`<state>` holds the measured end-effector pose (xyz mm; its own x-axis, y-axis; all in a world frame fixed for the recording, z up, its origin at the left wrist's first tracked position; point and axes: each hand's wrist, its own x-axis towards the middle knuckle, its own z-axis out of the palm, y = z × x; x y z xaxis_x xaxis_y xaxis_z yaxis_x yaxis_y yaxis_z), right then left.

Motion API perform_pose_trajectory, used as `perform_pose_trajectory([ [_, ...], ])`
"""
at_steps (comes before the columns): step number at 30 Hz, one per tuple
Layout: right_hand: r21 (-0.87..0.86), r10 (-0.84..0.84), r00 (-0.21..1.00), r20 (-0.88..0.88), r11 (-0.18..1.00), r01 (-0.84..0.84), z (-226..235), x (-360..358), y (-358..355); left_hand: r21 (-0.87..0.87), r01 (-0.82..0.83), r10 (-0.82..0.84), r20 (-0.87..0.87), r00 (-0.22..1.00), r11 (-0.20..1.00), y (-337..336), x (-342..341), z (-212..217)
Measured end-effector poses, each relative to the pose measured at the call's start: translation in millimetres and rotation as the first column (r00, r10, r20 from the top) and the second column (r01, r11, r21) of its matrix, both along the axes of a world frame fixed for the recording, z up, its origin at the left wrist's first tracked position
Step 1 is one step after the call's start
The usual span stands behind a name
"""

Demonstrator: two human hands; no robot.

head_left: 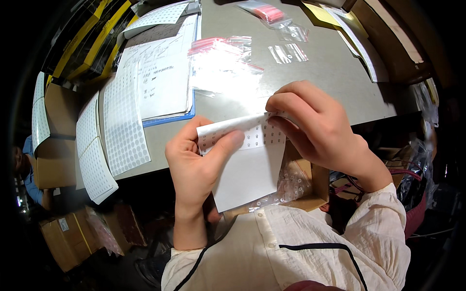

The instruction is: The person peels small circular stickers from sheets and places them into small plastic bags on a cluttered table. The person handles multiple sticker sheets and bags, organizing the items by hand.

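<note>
In front of my chest, a white label sheet (250,177) with rows of small printed labels is folded over along its top. My left hand (191,157) grips its left side, thumb lying across the printed rows. At the sheet's upper right edge my right hand (318,123) is closed, thumb and fingertips pinching the folded edge. Whether a single label is between those fingertips is hidden. Below the sheet, an open cardboard box (319,186) holds small clear plastic bags (295,182) with tiny ring-like pieces, partly covered by the sheet.
On the grey table (335,97) lie a pile of red-edged zip bags (223,63) and a small bag (289,53) with one piece inside. To the left are a blue clipboard with papers (162,92) and more label sheets (125,126). Another person's blue sleeve (30,182) shows far left.
</note>
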<state>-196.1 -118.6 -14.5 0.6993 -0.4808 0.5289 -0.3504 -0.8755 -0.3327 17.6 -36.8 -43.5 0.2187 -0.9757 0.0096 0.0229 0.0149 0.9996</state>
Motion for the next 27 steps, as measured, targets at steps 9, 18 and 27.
perform_pose_trajectory([
  [9, -0.312, -0.064, 0.998, 0.001, 0.948, 0.061, -18.7, 7.9, -1.9, -0.006, -0.031, 0.031, 0.011, 0.999, 1.0, -1.5, -3.7, -0.8],
  [18, -0.327, 0.033, 0.999, -0.03, 0.944, -0.041, -24.3, 1.5, 0.8, -0.004, -0.03, 0.03, -0.005, 1.0, 1.0, -3.0, -1.9, -0.3],
  [27, 0.746, -0.24, 0.952, 0.189, 0.665, 0.02, 7.6, -28.0, -83.0, -0.032, -0.046, 0.045, -0.027, 0.999, 0.998, -2.8, -2.7, -1.7],
])
